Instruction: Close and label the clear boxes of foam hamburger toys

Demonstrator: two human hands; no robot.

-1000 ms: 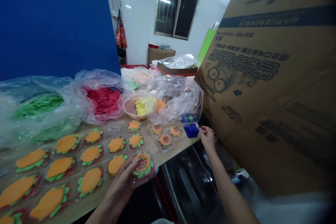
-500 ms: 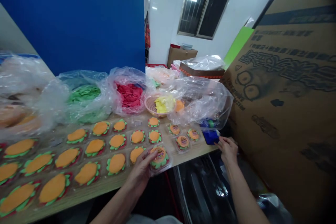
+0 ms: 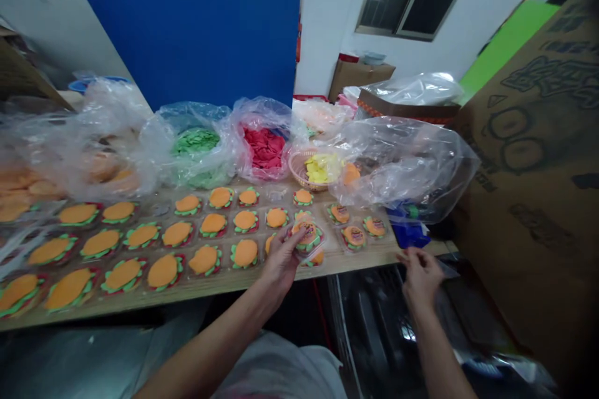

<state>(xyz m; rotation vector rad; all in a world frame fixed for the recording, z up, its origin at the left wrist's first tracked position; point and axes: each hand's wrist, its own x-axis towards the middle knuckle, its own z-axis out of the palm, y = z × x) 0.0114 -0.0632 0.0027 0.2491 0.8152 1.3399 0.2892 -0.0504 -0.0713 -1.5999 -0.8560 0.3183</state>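
Note:
My left hand [image 3: 283, 257] grips a clear plastic box [image 3: 307, 238] holding a burger-shaped piece with an orange top, printed label and green frill. It is raised over the table's front edge. My right hand [image 3: 421, 274] is closed in a pinch just in front of a blue dispenser [image 3: 412, 235] that looks like a tape dispenser. What the pinch holds is too small to make out. Between the hands stand several labelled burger boxes [image 3: 354, 237]. Left of my left hand, rows of burger boxes [image 3: 244, 254] without visible labels cover the table.
Behind the rows stand plastic bags of green pieces [image 3: 196, 140] and red pieces [image 3: 266, 148], and a basket [image 3: 299, 168] with yellow pieces. A clear bag [image 3: 412, 156] spreads at the back right. A large cardboard box [image 3: 538, 199] rises on the right.
The view has swung left, showing more of the rows. My right hand has drawn back slightly from the blue dispenser. My left hand still holds the boxed burger.

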